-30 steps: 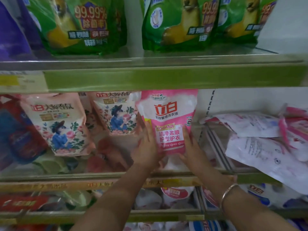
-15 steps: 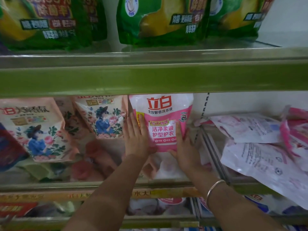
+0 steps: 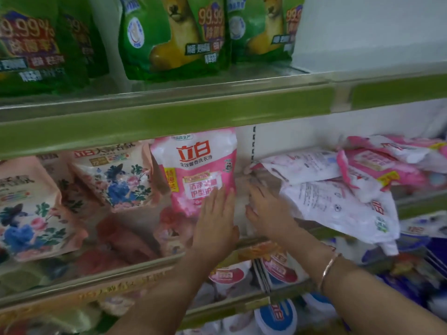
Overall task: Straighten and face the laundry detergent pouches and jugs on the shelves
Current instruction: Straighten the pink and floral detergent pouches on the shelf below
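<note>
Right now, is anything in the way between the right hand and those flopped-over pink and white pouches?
Nothing visible. The right hand is just beside the fallen pouches; the left hand presses the upright pink pouch.

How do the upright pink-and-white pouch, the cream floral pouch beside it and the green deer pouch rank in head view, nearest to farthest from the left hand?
1. Upright pink-and-white pouch: the left hand rests on it.
2. Cream floral pouch: just left of that pouch.
3. Green deer pouch: on the upper shelf.
</note>
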`<state>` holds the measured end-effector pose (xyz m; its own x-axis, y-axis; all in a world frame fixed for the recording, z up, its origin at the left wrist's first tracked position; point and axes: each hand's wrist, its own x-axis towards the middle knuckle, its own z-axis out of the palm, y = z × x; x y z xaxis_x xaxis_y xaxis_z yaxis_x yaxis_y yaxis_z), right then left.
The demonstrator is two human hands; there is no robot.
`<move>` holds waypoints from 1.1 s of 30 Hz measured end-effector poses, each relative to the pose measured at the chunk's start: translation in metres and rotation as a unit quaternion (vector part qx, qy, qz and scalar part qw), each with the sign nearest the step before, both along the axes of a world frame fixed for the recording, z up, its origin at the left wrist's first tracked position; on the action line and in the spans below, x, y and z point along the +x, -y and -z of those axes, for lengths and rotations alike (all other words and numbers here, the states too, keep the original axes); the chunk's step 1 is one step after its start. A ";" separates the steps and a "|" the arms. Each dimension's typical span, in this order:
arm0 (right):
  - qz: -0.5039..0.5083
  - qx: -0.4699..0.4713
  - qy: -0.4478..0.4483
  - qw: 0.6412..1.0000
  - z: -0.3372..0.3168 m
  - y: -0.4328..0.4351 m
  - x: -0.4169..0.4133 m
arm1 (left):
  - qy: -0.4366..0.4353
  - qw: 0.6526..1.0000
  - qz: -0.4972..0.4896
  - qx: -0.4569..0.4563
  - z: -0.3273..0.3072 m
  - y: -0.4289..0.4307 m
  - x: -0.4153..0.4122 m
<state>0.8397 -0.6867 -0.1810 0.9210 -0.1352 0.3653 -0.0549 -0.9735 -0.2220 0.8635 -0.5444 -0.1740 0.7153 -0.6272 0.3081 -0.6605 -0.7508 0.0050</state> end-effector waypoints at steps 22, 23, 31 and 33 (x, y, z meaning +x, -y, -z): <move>-0.006 0.041 -0.189 0.981 -0.021 0.195 -0.004 | 0.085 0.995 -0.035 0.023 -0.058 0.167 0.053; -0.008 0.057 -0.181 0.982 -0.023 0.196 -0.001 | 0.051 0.998 -0.031 0.022 -0.066 0.173 0.050; 0.066 0.187 -0.033 0.980 -0.038 0.196 0.025 | -0.152 0.958 -0.155 -0.185 -0.120 0.200 0.051; 0.076 0.197 -0.044 0.976 -0.044 0.192 0.028 | -0.219 0.931 -0.168 -0.238 -0.127 0.196 0.045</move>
